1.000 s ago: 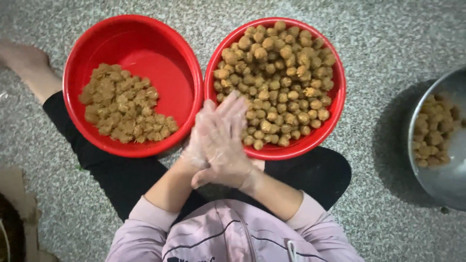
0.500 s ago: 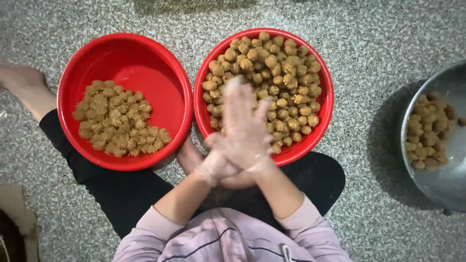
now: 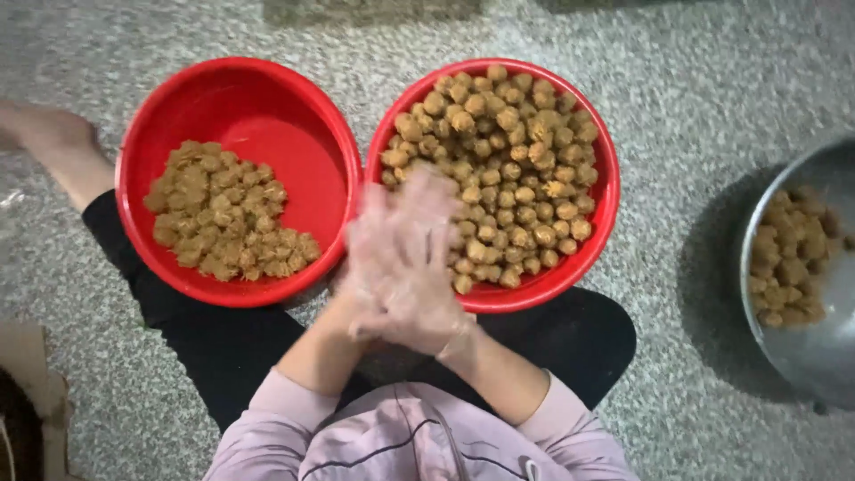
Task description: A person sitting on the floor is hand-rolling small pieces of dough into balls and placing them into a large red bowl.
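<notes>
**Hands pressed together, shifted left between the two red bowls**

My left hand [image 3: 378, 267] and right hand [image 3: 419, 258], both in thin clear gloves, are pressed palm to palm. A second ago they sat over the near rim of the right red bowl [image 3: 598, 151]; now they overlap the gap toward the left red bowl [image 3: 147, 134]. Motion blur hides whatever the grip encloses; I cannot tell.

The round brown balls [image 3: 508, 160] fill the right bowl; rougher clumps [image 3: 223, 218] lie in the left. A metal bowl [image 3: 815, 356] stands well apart on the floor [image 3: 695, 80]. Nothing obstructs either bowl.

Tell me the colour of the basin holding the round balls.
Red, seen in the head view: the basin is bright red plastic.
</notes>
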